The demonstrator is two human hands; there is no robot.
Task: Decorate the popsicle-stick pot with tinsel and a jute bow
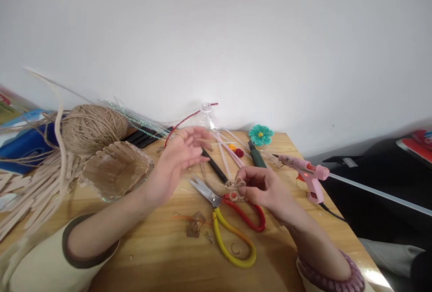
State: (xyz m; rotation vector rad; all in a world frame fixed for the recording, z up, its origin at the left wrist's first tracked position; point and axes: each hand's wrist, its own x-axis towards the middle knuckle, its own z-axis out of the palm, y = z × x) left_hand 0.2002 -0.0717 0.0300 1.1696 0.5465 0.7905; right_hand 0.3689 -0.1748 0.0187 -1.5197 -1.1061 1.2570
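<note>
My right hand [261, 186] pinches a small looped twine piece [235, 187] above the red handle of the scissors. To its left, my left hand [182, 152] is raised with its fingers spread and nothing in them. Below and between the hands, scissors [214, 199] with one red and one yellow handle lie on the wooden table [162, 247], blades pointing up and left. Behind them rests a black stick [214, 166]. A small brown square piece [193, 228] lies left of the yellow handle.
A stick basket [118, 170], twine ball [94, 128] and loose wooden sticks [37, 197] are at the left. A clear bottle top [206, 116] and teal flower [261, 134] stand at the back. On the right edge is a pink glue gun [310, 177], its light lit.
</note>
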